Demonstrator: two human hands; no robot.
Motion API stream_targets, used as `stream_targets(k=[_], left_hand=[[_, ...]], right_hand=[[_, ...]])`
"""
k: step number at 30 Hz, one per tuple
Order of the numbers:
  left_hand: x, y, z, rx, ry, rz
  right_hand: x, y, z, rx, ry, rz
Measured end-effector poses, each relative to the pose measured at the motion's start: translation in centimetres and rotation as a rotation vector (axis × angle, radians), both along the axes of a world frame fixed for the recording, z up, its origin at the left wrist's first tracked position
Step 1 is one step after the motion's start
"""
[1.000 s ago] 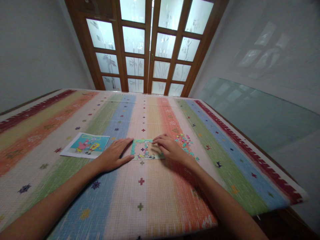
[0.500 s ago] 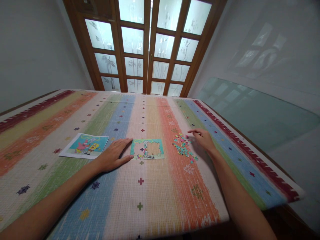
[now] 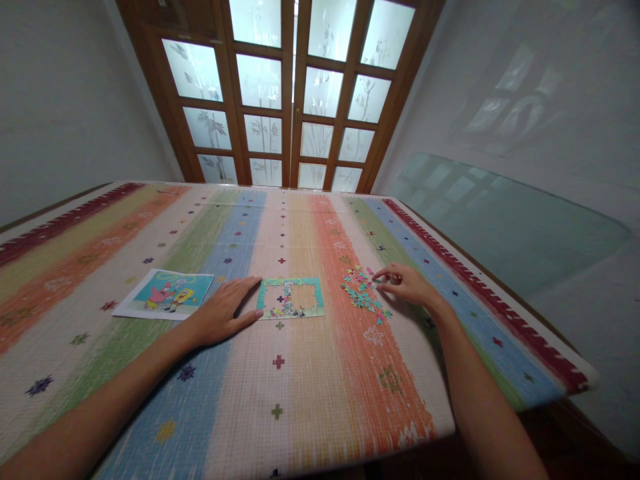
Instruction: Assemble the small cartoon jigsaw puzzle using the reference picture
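Partly assembled puzzle [image 3: 288, 303]: flat on the striped tablecloth [image 3: 310, 380], mid-table, border and a central column joined, two openings showing cloth. Left hand [image 3: 226, 311]: palm down, loosely spread, thumb and index finger at the puzzle's left edge; nothing visibly gripped. Right hand [image 3: 404, 283]: thumb and fingers bent toward each other at the right side of the loose pieces [image 3: 364, 293], a narrow gap between; whether a piece is between the fingertips, cannot tell. Printed picture [image 3: 173, 294]: left of the left hand, lying flat. Risks, as judged: thin border strips could bend or part if the left hand presses or slides sideways; the unsupported right side could shift under a push; crowded small pieces could scatter or flip if fingertips drag through them; a piece could slip from a shallow pinch; the cloth could ruck under a leaning forearm and skew the puzzle. Differences: one second earlier the right hand is over the puzzle's right half, now at the loose pieces; half a second earlier its index finger reaches out straighter; the left hand keeps its place.
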State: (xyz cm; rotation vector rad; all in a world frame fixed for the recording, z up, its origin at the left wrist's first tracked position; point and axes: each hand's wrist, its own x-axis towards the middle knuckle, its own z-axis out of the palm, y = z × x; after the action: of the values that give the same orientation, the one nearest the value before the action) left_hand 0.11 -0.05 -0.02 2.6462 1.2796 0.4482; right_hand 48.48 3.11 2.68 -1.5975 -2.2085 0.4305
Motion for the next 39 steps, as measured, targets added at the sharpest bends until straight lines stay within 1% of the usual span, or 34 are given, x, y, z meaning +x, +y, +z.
stream_targets(k=[10,15,18,20,24,27,29,34,39], left_hand=[[-0.1,0.0,0.0,0.003,0.003,0.006],[0.0,0.0,0.1,0.002,0.005,0.010],[-0.1,0.0,0.0,0.006,0.007,0.010],[-0.1,0.1,-0.1,0.012,0.005,0.007],[-0.2,0.2,-0.2,0.020,0.001,0.000],[-0.2,0.1,-0.1,0.010,0.001,0.002],[-0.1,0.0,0.0,0.006,-0.003,0.001],[-0.1,0.0,0.0,0.007,0.004,0.004],[-0.2,0.1,-0.2,0.029,0.012,0.005]], right_hand=[[-0.1,0.2,-0.7,-0.020,-0.071,-0.109],[-0.2,0.1,-0.4,0.017,-0.070,-0.104],[-0.8,0.0,-0.1,0.020,-0.015,-0.068],[-1.4,-0.3,0.3,-0.050,0.052,0.011],[-2.9,-1.1,1.0,-0.308,0.170,0.208],[-3.6,-1.6,1.3,-0.453,0.171,0.259],[-3.7,-1.9,1.4,-0.478,0.141,0.243],[-3.3,-1.8,1.5,-0.420,0.080,0.167],[-3.1,-1.6,1.3,-0.424,0.072,0.163]])
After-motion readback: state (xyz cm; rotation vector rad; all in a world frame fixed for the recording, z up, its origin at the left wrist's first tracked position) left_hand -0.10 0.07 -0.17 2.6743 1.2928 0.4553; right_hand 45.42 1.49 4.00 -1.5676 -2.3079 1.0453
